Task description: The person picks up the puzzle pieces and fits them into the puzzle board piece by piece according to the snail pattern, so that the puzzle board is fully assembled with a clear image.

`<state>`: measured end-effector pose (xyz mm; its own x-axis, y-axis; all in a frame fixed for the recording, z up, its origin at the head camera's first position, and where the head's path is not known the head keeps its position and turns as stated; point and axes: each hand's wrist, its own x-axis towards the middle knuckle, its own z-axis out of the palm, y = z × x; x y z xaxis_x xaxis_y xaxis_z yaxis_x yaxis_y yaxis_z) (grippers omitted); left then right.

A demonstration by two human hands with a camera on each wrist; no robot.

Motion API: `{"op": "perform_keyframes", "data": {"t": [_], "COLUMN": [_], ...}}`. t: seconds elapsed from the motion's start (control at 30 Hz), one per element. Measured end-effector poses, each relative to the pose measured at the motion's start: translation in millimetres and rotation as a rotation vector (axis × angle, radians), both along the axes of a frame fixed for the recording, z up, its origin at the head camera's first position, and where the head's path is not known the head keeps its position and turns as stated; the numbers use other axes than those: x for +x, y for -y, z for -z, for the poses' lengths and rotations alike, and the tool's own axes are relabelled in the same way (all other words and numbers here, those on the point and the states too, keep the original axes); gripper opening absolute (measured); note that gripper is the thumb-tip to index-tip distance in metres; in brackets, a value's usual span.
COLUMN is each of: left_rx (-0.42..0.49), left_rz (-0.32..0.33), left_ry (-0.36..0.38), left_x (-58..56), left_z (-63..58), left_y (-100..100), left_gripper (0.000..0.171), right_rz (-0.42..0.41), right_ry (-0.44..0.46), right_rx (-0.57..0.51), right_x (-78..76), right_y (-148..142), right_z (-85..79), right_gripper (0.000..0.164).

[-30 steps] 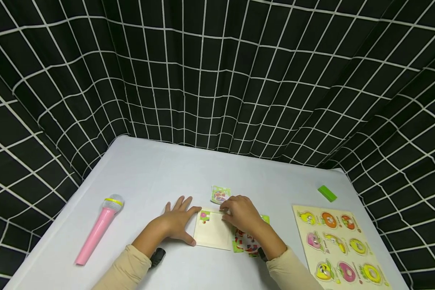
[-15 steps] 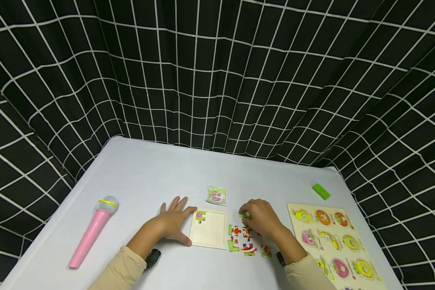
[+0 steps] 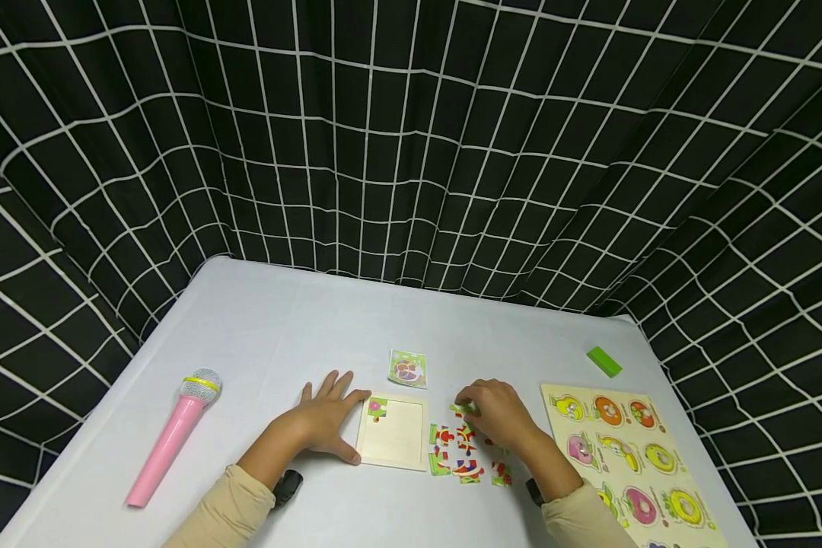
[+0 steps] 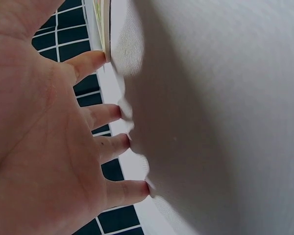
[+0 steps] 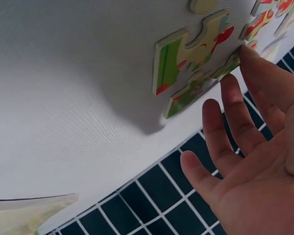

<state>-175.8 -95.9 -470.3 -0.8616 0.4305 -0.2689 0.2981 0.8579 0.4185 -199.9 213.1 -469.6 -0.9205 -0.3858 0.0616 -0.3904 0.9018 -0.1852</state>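
My left hand [image 3: 322, 420] lies spread at the left side of a square wooden puzzle tray [image 3: 392, 462], thumb and index finger touching its edge. In the left wrist view the other fingertips [image 4: 139, 191] rest on the white cloth. One green jigsaw piece with a pink flower [image 3: 377, 407] sits in the tray's upper left corner. Right of the tray, my right hand [image 3: 498, 415] pinches a green jigsaw piece [image 3: 461, 409] between thumb and index finger, low at the table. Several loose jigsaw pieces [image 3: 467, 470] lie just below it, some partly hidden by the hand.
A small picture card [image 3: 407, 369] lies behind the tray. A pink toy microphone [image 3: 178, 434] is at the left. On the right are a wooden fruit puzzle board [image 3: 619, 422] and a green block [image 3: 604, 361]. Black gridded curtains [image 3: 383, 152] surround the table.
My right hand has moved from the tray's upper right corner rightward to the loose pieces, and has barely shifted in the last half second. The left hand stays at the tray.
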Motion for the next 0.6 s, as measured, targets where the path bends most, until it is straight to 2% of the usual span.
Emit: {"op": "perform_keyframes", "data": {"t": [0.3,0.6], "left_rx": [0.008,0.005], "left_rz": [-0.011,-0.01], "left_ry": [0.01,0.005], "left_x": [1.3,0.9], "left_z": [-0.8,0.0], "left_y": [1.6,1.0], "left_gripper": [0.101,0.101], "right_rz": [-0.013,-0.067], "right_ry": [0.002,-0.01], "right_rx": [-0.019,-0.041], "right_x": [-0.9,-3.4], "right_y": [0.5,15.3], "right_z": [1.1,-8.1], "right_gripper": [0.022,0.022]}}
